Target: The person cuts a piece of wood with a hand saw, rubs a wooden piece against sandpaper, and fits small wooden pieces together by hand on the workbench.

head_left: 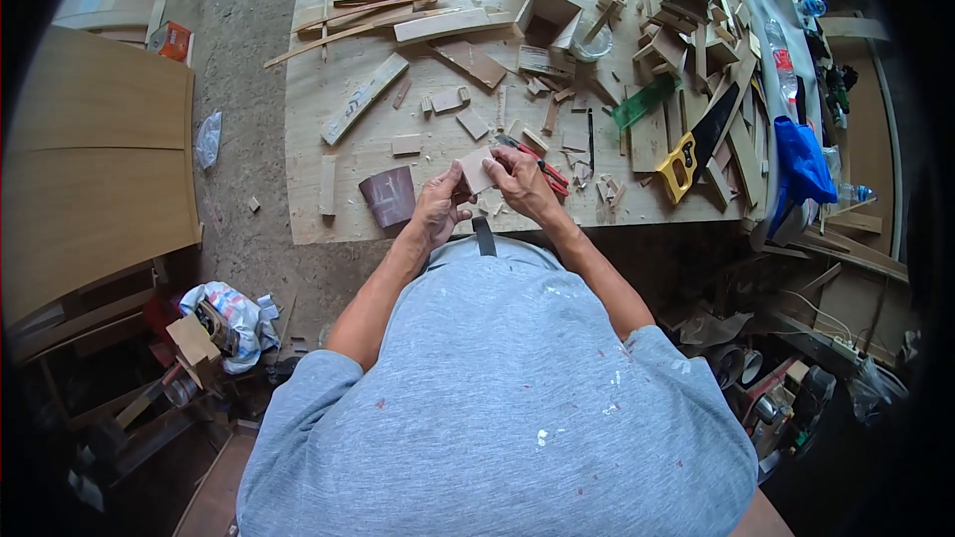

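A person in a paint-flecked grey T-shirt (497, 358) holds a small, flat, pale wooden square (477, 170) in both hands near the close edge of a pale plywood worktop (310, 99). The left hand (437, 203) has thumb and fingers clamped on the piece's left side; the right hand's (521, 187) thumb and fingers pinch its right side. Red-handled pliers (554, 179) lie just beside the right hand, and a curved maroon sheet (388, 197) sits left of the left hand. Farther right rests a dark-bladed handsaw with a yellow handle (679, 168).
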A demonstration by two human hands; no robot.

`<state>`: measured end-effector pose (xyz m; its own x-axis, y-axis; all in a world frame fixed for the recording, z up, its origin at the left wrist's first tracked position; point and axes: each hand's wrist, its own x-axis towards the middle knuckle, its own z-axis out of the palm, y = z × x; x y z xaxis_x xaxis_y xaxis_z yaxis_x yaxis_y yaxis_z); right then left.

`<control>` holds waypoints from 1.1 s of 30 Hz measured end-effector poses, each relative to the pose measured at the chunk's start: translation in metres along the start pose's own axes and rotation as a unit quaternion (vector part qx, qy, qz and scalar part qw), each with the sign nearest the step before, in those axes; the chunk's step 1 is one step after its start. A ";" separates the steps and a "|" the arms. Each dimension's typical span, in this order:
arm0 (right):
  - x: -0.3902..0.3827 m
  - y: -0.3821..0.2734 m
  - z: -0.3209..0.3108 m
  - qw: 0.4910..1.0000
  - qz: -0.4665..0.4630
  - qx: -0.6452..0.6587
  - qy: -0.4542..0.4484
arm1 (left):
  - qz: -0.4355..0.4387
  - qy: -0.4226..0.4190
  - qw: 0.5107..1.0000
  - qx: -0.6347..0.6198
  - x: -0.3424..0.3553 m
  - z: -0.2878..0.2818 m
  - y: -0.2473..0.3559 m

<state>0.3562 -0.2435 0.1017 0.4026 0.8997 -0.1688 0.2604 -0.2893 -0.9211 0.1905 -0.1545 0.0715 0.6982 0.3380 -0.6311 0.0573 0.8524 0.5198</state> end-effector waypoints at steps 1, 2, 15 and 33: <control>0.001 -0.003 -0.002 1.000 0.000 0.000 -0.003 | -0.007 0.002 1.000 0.007 0.001 -0.002 -0.002; 0.001 -0.006 -0.004 1.000 -0.007 -0.028 -0.012 | -0.014 0.004 1.000 0.014 0.002 -0.003 -0.004; 0.003 0.009 0.010 0.994 0.025 0.053 -0.094 | 0.108 0.091 0.987 0.082 -0.007 -0.018 -0.012; 0.012 0.049 0.090 0.989 0.092 0.088 -0.070 | 0.331 0.283 0.467 0.770 -0.023 -0.121 -0.016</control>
<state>0.2945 -0.2178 0.0232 0.3004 0.8774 -0.3740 0.0332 -0.4015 -0.9153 0.0871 -0.1273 0.0081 0.6511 0.7466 0.1363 0.7117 -0.6630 0.2320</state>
